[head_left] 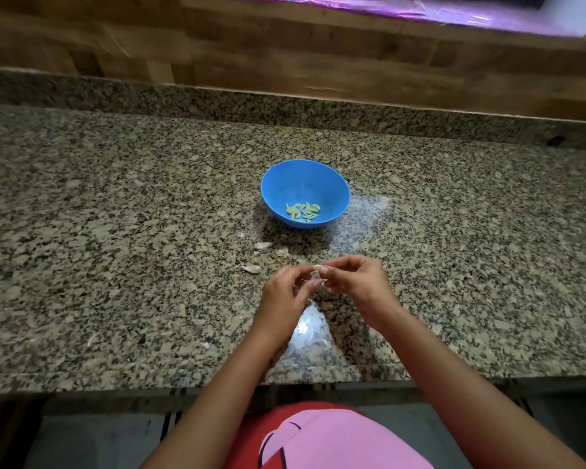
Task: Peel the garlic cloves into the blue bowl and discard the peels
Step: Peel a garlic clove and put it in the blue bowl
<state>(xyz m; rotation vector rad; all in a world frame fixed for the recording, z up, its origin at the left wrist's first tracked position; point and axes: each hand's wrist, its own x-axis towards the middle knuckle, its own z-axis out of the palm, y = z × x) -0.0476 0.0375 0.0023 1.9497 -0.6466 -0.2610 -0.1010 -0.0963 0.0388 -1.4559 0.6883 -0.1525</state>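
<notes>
Granite counter [115, 204]: left hand [285, 299] and right hand [356, 282] pinch one garlic clove [316, 274] between them, peeling near the blue bowl [305, 177] of peeled cloves [302, 211].

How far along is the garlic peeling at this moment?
Done: a small pile of peeled cloves lies in the blue bowl. In hand: the left hand and right hand pinch the held clove between them, with loose skin showing. Left: at least two unpeeled cloves lie on the counter near the bowl, and peel scraps lie there undiscarded.
</notes>
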